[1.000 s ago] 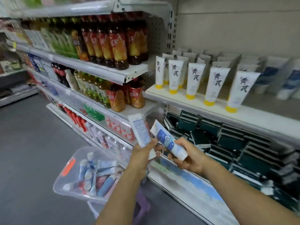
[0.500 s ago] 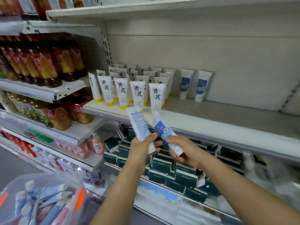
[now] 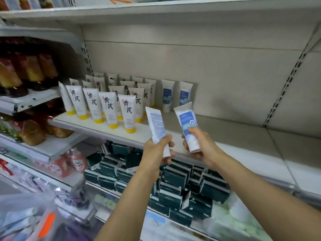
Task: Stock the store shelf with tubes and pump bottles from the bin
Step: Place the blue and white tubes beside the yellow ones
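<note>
Bin (image 3: 26,221) at lower left, yellow-capped tubes (image 3: 111,108) on the shelf (image 3: 225,136). Left hand (image 3: 156,152) grips a tube (image 3: 157,129), right hand (image 3: 202,146) another (image 3: 188,126), both upright just before the shelf edge. Two matching blue tubes (image 3: 176,95) stand straight beyond; right hand nearer. Since earlier, both tubes have risen and straightened

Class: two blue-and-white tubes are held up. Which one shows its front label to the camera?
The tube in the right hand: it shows a blue panel, while the tube in the left hand shows fine print.
</note>
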`<state>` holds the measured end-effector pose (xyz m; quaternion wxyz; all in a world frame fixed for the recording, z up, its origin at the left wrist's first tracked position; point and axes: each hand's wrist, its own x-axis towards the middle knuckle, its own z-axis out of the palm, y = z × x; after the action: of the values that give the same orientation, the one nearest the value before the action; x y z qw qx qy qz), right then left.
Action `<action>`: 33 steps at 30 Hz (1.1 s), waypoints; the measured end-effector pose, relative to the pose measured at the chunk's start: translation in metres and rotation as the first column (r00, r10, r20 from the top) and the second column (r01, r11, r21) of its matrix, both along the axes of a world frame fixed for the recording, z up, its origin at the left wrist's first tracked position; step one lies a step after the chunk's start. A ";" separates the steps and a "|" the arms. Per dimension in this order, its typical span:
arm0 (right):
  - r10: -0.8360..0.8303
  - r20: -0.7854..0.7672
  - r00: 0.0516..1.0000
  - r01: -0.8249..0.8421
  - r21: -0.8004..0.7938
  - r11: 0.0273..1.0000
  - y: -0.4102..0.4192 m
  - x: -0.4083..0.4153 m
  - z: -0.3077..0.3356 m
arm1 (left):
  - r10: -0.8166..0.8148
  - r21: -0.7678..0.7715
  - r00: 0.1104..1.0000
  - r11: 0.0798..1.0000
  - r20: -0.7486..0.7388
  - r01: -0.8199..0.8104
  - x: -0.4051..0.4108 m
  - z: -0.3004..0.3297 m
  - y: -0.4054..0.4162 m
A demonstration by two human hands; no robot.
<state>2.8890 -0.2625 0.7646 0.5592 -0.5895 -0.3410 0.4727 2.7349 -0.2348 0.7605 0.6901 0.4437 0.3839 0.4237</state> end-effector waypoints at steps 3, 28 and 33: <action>-0.075 0.059 0.995 0.076 -0.006 0.997 0.012 0.017 0.001 | -0.017 -0.010 1.000 1.000 -0.002 0.017 0.014 0.003 0.007; -0.299 0.642 0.706 0.321 0.086 0.943 0.155 0.104 -0.011 | -0.183 -0.027 0.975 0.983 -0.123 0.181 0.057 0.006 0.150; -0.307 0.651 0.695 0.343 0.075 0.936 0.162 0.108 -0.012 | -0.184 -0.037 0.978 0.983 -0.102 0.181 0.063 0.002 0.158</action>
<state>2.9969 -0.1009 0.7529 0.4638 -0.7819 -0.3925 0.1396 2.7982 -0.0765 0.7624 0.7111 0.4892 0.3829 0.3292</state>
